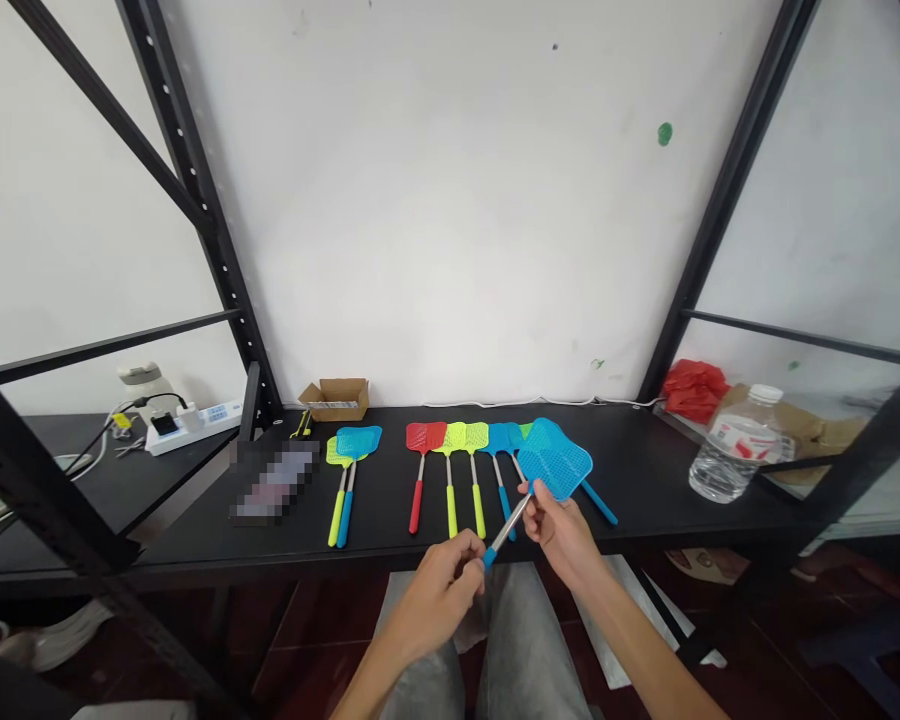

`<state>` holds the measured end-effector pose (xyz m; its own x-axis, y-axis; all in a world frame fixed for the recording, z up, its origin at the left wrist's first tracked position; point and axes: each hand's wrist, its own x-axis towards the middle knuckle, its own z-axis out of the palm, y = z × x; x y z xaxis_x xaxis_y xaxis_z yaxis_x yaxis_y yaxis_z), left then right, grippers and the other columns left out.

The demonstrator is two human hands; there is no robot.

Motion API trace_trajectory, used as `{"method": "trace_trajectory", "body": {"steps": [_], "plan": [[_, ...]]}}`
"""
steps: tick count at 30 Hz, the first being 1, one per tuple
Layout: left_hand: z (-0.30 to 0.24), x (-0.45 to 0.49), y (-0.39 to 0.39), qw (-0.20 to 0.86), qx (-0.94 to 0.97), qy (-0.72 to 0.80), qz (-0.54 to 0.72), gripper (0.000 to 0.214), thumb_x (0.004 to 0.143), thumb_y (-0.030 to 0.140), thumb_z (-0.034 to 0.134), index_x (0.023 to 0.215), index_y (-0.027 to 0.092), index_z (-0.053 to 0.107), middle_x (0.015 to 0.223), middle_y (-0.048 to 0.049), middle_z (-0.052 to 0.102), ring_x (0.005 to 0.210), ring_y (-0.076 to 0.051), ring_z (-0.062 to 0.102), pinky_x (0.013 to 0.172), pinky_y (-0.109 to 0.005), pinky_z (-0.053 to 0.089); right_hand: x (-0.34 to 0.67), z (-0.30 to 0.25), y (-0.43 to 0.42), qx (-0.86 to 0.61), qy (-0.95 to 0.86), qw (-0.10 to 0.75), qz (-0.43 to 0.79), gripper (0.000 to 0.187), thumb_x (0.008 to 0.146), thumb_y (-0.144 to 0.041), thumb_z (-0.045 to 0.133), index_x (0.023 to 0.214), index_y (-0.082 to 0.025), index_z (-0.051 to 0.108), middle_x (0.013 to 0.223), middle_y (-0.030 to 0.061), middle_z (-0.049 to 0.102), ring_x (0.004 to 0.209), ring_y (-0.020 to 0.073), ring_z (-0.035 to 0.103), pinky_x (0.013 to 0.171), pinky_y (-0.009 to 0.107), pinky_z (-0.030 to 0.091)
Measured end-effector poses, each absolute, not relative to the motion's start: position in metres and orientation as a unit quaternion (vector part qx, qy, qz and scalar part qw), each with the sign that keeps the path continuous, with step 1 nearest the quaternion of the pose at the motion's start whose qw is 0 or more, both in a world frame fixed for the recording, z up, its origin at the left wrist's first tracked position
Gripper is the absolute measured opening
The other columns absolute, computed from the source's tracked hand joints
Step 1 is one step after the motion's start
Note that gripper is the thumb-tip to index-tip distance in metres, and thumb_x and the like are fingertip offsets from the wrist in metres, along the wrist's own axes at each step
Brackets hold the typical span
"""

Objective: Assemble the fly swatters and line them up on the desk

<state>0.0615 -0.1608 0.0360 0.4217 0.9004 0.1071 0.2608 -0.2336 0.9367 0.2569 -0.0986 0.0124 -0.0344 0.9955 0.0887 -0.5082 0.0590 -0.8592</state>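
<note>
My left hand (436,600) pinches the blue grip end of a telescopic fly swatter (554,460), and my right hand (559,530) holds its steel shaft just below the blue mesh head. The swatter is raised above the black shelf (195,540). Beneath it, several more plastic fly swatters lie side by side, including a red one (425,436) and a yellow-green one (454,437). The held head partly hides a green swatter (525,430). A blue handle (598,503) sticks out to its right. Further left lies a blue swatter (358,441).
A cardboard box (334,400) stands at the back of the shelf, beside a pixelated flat object (274,482). A water bottle (739,445) and red plastic bag (694,390) sit right. A power strip (195,425) lies left. Black metal uprights frame the shelf.
</note>
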Motion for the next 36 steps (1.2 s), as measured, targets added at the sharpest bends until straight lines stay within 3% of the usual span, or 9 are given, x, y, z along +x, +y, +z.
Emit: {"method": "trace_trajectory", "body": {"steps": [4, 8, 12, 19, 25, 31, 36], "plan": [[0.028, 0.071, -0.159, 0.449, 0.71, 0.411, 0.355, 0.031, 0.094, 0.046, 0.044, 0.098, 0.018, 0.057, 0.063, 0.0043, 0.044, 0.058, -0.011, 0.038, 0.054, -0.022, 0.027, 0.246, 0.004, -0.112, -0.348, -0.497, 0.545, 0.579, 0.033, 0.076, -0.048, 0.075, 0.082, -0.016, 0.07, 0.064, 0.0019, 0.059, 0.058, 0.0141, 0.055, 0.051, 0.026, 0.041], [0.028, 0.074, -0.158, 0.4, 0.736, 0.418, 0.352, 0.041, 0.097, 0.05, 0.039, 0.078, 0.017, 0.055, 0.063, 0.0035, 0.039, 0.059, -0.01, 0.035, 0.054, -0.023, 0.024, 0.24, 0.008, -0.119, -0.333, -0.592, 0.512, 0.526, 0.026, 0.079, -0.042, 0.073, 0.075, -0.019, 0.062, 0.068, -0.0004, 0.06, 0.06, 0.0137, 0.054, 0.057, 0.027, 0.044], [0.033, 0.068, -0.157, 0.354, 0.765, 0.435, 0.317, 0.045, 0.098, 0.05, 0.034, 0.072, 0.018, 0.05, 0.062, 0.0031, 0.042, 0.058, -0.011, 0.037, 0.055, -0.023, 0.025, 0.24, 0.005, -0.119, -0.341, -0.638, 0.514, 0.461, 0.027, 0.084, -0.041, 0.067, 0.07, -0.019, 0.059, 0.066, -0.0004, 0.059, 0.063, 0.0143, 0.054, 0.061, 0.028, 0.044], [0.046, 0.048, -0.159, 0.262, 0.807, 0.471, 0.24, 0.044, 0.1, 0.045, 0.03, 0.073, 0.02, 0.053, 0.063, 0.0027, 0.053, 0.063, -0.013, 0.049, 0.058, -0.023, 0.027, 0.253, -0.006, -0.101, -0.364, -0.583, 0.574, 0.446, 0.028, 0.082, -0.045, 0.067, 0.075, -0.019, 0.064, 0.065, 0.0024, 0.064, 0.06, 0.0172, 0.06, 0.059, 0.031, 0.05], [0.051, 0.023, -0.15, 0.12, 0.82, 0.53, 0.177, 0.042, 0.101, 0.045, 0.028, 0.075, 0.023, 0.052, 0.06, 0.0031, 0.053, 0.061, -0.014, 0.051, 0.056, -0.024, 0.022, 0.28, -0.004, -0.076, -0.395, -0.515, 0.641, 0.411, 0.03, 0.078, -0.046, 0.073, 0.071, -0.018, 0.064, 0.066, 0.0035, 0.064, 0.064, 0.0186, 0.062, 0.058, 0.031, 0.05], [0.048, 0.02, -0.144, 0.05, 0.809, 0.566, 0.152, 0.041, 0.101, 0.047, 0.028, 0.086, 0.027, 0.061, 0.067, 0.0, 0.062, 0.064, -0.018, 0.058, 0.055, -0.025, 0.02, 0.279, -0.008, -0.076, -0.394, -0.453, 0.657, 0.456, 0.029, 0.075, -0.046, 0.076, 0.077, -0.019, 0.067, 0.067, 0.0023, 0.061, 0.067, 0.0194, 0.063, 0.056, 0.03, 0.048], [0.051, 0.023, -0.149, 0.064, 0.804, 0.557, 0.198, 0.032, 0.101, 0.04, 0.033, 0.106, 0.031, 0.064, 0.088, -0.0005, 0.071, 0.079, -0.02, 0.065, 0.059, -0.025, 0.027, 0.266, -0.001, -0.095, -0.351, -0.43, 0.614, 0.561, 0.034, 0.079, -0.051, 0.071, 0.091, -0.019, 0.071, 0.069, 0.0025, 0.061, 0.065, 0.0168, 0.061, 0.055, 0.028, 0.045]]}}
